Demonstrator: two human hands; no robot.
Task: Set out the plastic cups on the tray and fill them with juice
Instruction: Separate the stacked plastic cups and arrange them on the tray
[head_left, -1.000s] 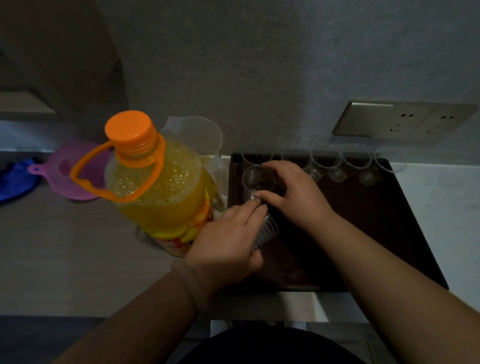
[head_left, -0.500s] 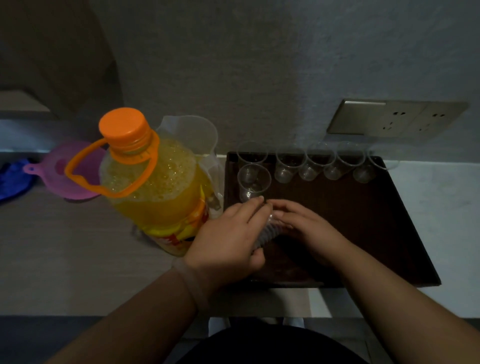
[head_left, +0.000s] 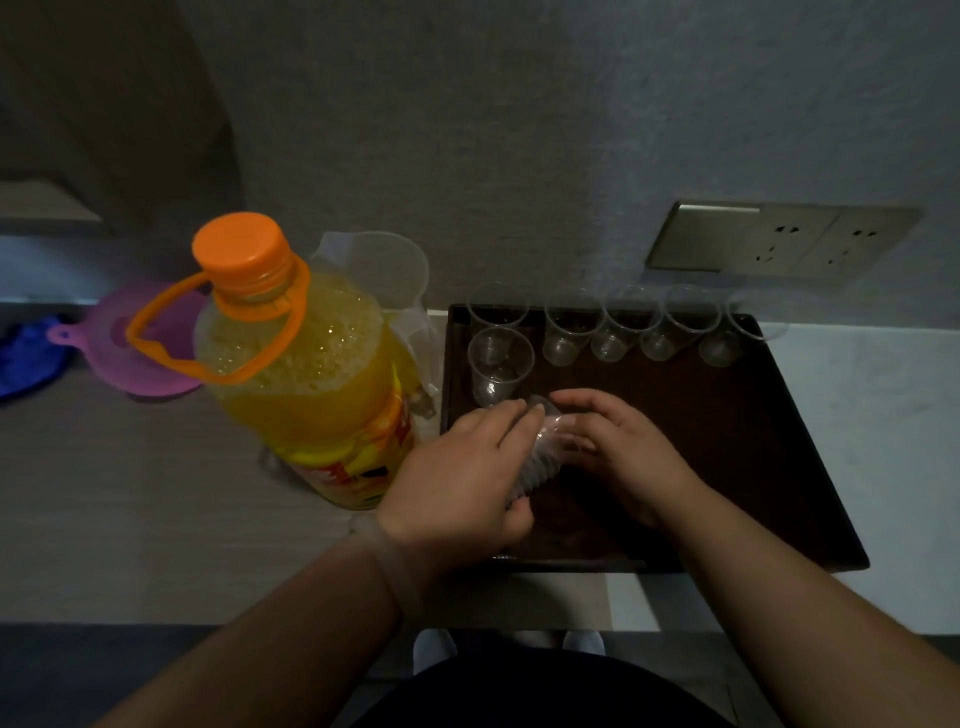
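Separating a cup from the stack of cups (head_left: 540, 454), at the centre of the frame above the near left part of the tray (head_left: 753, 441). The left hand (head_left: 462, 478) wraps its fingers round the nested stack, which lies tilted with its closed end toward the top of the frame. It probably steadies the stack so that the right hand (head_left: 623, 457), its fingertips closed on that upper end, can draw 1 cup free.

On the tray, a back row of 5 cups (head_left: 621, 327) stands upright along the far edge. 1 more cup (head_left: 500, 364) begins a 2nd row at the left, which suggests that rows are filled from left to right. All 6 appear empty. The juice bottle (head_left: 311, 395), its orange cap (head_left: 240, 244) on, stands just left of the tray, within reach for pouring later. A clear jug (head_left: 379, 265) is half hidden behind it.

The light is dim. The number of cups in the stack cannot be counted, and the left thumb hides the stack's lower end. The rightmost cup's rim fades against the pale counter. A pink funnel (head_left: 161, 364) at the left is partly covered by the bottle's handle.
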